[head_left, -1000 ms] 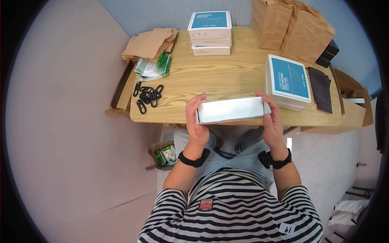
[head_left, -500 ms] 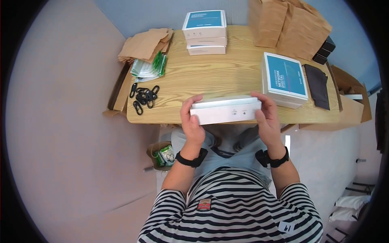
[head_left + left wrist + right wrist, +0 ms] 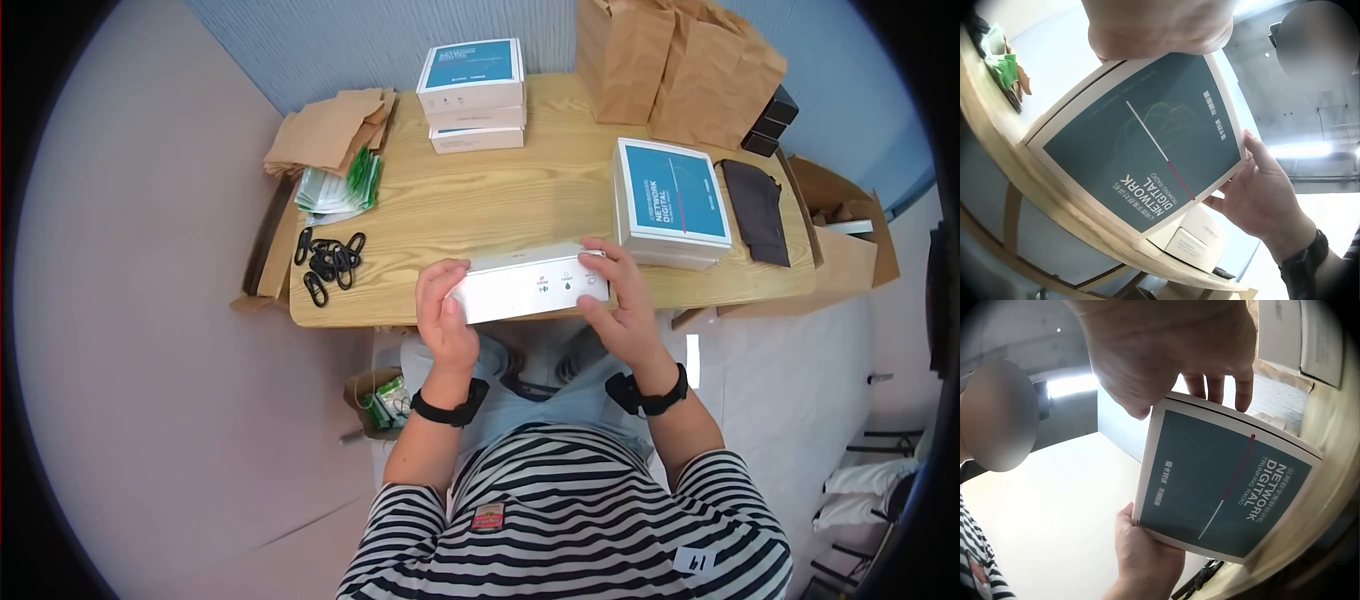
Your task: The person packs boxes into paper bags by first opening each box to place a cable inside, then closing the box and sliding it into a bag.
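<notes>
Both hands hold a white cardboard box (image 3: 525, 290) over the front edge of the table. A narrow side with small printed icons faces up in the head view. Its wide blue lid panel (image 3: 1141, 144), lettered NETWORK DIGITAL, shows in the wrist views, tilted steeply. The left hand (image 3: 446, 315) grips one end, thumb on the icon side and fingers over the far edge. At the other end the right hand (image 3: 622, 308) grips in the same manner, also seen as a hand (image 3: 1266, 194) in the left wrist view.
On the wooden table (image 3: 480, 205), stacked blue-topped boxes (image 3: 472, 95) stand at the back and more boxes (image 3: 672, 200) at right, beside a dark pouch (image 3: 755, 212). Paper bags (image 3: 680, 75) stand behind. Black looped straps (image 3: 332, 262) and green-edged packets (image 3: 338, 190) lie at left.
The held box has turned in the hands: a recessed plain white face showed at first, now the flush icon-printed side faces up. Both hands still hold its ends; the head view has shifted.
</notes>
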The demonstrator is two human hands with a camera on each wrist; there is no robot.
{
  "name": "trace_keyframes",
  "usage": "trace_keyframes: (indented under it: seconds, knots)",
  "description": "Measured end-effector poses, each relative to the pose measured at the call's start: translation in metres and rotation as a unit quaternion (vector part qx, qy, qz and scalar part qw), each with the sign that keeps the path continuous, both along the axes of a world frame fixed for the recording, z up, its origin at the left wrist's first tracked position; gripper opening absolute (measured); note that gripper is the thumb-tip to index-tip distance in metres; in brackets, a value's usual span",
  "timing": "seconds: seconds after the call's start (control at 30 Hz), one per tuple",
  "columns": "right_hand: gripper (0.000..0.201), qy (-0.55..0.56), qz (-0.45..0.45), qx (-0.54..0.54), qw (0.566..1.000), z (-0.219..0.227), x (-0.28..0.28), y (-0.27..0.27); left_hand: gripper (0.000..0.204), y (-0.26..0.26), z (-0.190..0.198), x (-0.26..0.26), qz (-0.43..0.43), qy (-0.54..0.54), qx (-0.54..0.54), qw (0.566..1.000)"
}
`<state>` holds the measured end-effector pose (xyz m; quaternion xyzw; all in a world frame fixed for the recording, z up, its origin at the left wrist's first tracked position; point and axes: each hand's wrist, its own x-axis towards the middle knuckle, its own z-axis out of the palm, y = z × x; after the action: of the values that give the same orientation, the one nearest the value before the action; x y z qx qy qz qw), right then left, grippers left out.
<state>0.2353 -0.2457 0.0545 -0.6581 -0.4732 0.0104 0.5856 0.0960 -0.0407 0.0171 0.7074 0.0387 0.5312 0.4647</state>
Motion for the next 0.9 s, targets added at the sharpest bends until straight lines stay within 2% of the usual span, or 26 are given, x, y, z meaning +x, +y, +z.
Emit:
trace_keyframes:
  seconds: [0.13,0.2,0.23,0.3,0.37,0.43,0.47,0.5,0.53,0.6,0.63,0.67,0.7,0.73,0.77,0.8,0.83,0.9]
  knots:
    - [0.055,-0.048,-0.012,-0.014,0.999,0.012,0.003,0.005,0.045,0.006,0.005,0.005,0.011,-0.003,0.012,1.000]
    - [0.062,-0.079,-0.036,-0.069,0.994,0.009,0.001,0.004,0.067,0.008,-0.002,0.001,0.045,0.061,0.046,0.996]
    - [0.062,-0.086,-0.034,-0.066,0.994,0.011,0.001,0.003,0.067,0.009,-0.004,0.001,0.047,0.055,0.048,0.996]
    - [0.065,-0.101,-0.041,-0.094,0.990,0.016,0.002,0.001,0.090,0.008,-0.006,0.002,-0.015,0.050,0.020,0.998]
    - [0.064,-0.143,-0.048,-0.114,0.982,0.029,0.006,-0.001,0.091,0.021,-0.011,0.000,-0.025,0.037,0.016,0.999]
    - [0.064,-0.179,-0.059,-0.134,0.973,0.037,0.008,-0.004,0.088,0.050,-0.029,-0.005,0.004,0.100,0.021,0.995]
    - [0.062,-0.168,-0.066,-0.142,0.973,0.041,0.009,-0.005,0.076,0.060,-0.032,-0.008,0.032,0.142,-0.002,0.989]
    - [0.061,-0.157,-0.072,-0.150,0.974,0.044,0.011,-0.005,0.076,0.071,-0.033,-0.010,0.035,0.135,-0.003,0.990]
    - [0.061,-0.163,-0.069,-0.149,0.973,0.049,0.012,-0.006,0.069,0.084,-0.036,-0.011,0.087,0.194,0.041,0.976]
    - [0.056,-0.019,-0.057,-0.207,0.977,0.059,0.014,-0.006,0.051,0.102,-0.037,-0.011,0.167,0.267,0.093,0.945]
    - [0.056,-0.024,-0.054,-0.207,0.977,0.055,0.016,-0.003,0.051,0.107,-0.036,-0.012,0.171,0.263,0.090,0.945]
    - [0.055,0.086,-0.041,-0.122,0.988,0.044,0.019,0.002,0.050,0.111,-0.034,-0.013,0.197,0.294,0.100,0.930]
    - [0.055,0.197,-0.027,-0.035,0.979,0.037,0.022,0.008,0.049,0.114,-0.033,-0.013,0.221,0.324,0.110,0.913]
    - [0.047,0.225,-0.010,-0.010,0.974,0.033,0.026,0.014,0.049,0.113,-0.033,-0.012,0.223,0.322,0.108,0.914]
    - [0.047,0.222,-0.008,-0.010,0.975,0.030,0.031,0.018,0.048,0.110,-0.034,-0.011,0.232,0.361,0.126,0.894]
    - [0.044,0.333,0.009,0.021,0.943,0.034,0.034,0.026,0.047,0.108,-0.034,-0.009,0.240,0.399,0.145,0.873]
    - [0.041,0.440,0.026,0.052,0.896,0.037,0.037,0.035,0.047,0.106,-0.035,-0.008,0.242,0.397,0.144,0.874]
    - [0.039,0.463,0.058,0.079,0.881,0.041,0.046,0.055,0.047,0.103,-0.037,-0.005,0.259,0.385,0.189,0.865]
